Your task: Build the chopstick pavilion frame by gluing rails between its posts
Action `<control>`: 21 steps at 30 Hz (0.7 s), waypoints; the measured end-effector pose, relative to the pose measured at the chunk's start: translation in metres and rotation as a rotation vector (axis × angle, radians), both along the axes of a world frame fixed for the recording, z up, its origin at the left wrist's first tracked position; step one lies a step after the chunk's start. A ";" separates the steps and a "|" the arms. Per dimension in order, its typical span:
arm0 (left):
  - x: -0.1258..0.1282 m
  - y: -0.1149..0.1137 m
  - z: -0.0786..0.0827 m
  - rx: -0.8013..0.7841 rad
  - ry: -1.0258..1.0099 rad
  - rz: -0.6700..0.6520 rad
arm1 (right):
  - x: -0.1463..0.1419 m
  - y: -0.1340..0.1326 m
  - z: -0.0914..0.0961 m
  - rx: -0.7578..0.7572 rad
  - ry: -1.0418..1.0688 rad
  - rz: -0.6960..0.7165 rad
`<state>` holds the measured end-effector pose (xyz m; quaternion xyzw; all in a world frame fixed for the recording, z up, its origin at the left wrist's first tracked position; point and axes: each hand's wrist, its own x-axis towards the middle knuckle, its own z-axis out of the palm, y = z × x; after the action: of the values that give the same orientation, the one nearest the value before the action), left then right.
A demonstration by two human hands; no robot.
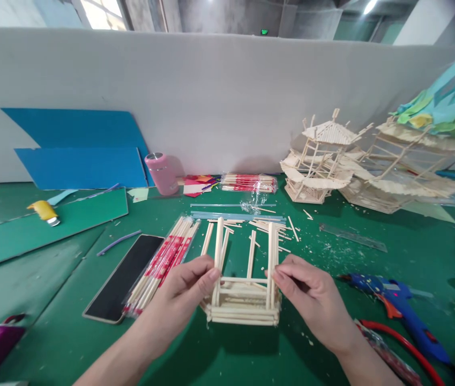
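A small frame of pale wooden sticks (pixel 245 316) stands in front of me, with a stacked base and several upright posts. My left hand (pixel 193 281) pinches the front left post with thumb and fingers. On the other side, my right hand (pixel 305 281) pinches close to the front right post. Between the fingertips a thin crosswise stick (pixel 244 280) spans the two front posts. Whether glue joins it to them I cannot tell. Behind the frame lie loose cut sticks (pixel 269 228) on the green tabletop (pixel 195 351).
A blue hot glue gun (pixel 400 305) and red-handled tool (pixel 404 343) lie right. Left are packaged chopsticks (pixel 166 257), a phone (pixel 125 279) and a yellow cutter (pixel 43 210). Farther back stand a pink bottle (pixel 162 174), blue boards (pixel 82 166) and a stick pavilion model (pixel 318 161).
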<state>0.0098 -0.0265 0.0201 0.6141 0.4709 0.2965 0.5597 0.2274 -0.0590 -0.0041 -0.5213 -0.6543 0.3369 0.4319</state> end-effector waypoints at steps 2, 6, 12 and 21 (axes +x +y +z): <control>-0.002 0.001 0.000 0.065 0.022 -0.040 | 0.002 -0.001 0.000 0.018 -0.003 0.010; -0.003 0.002 -0.004 0.235 0.043 -0.158 | 0.006 -0.003 -0.002 0.118 -0.046 0.020; 0.000 -0.006 -0.018 0.382 0.082 -0.247 | 0.012 -0.011 -0.016 0.214 -0.093 0.029; -0.002 -0.020 -0.053 0.615 0.228 -0.251 | 0.020 -0.023 -0.051 0.300 -0.221 0.087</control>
<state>0.0074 -0.0463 -0.0332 0.8362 0.3397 0.2830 0.3245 0.2475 -0.0824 -0.0550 -0.4562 -0.7627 0.1945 0.4152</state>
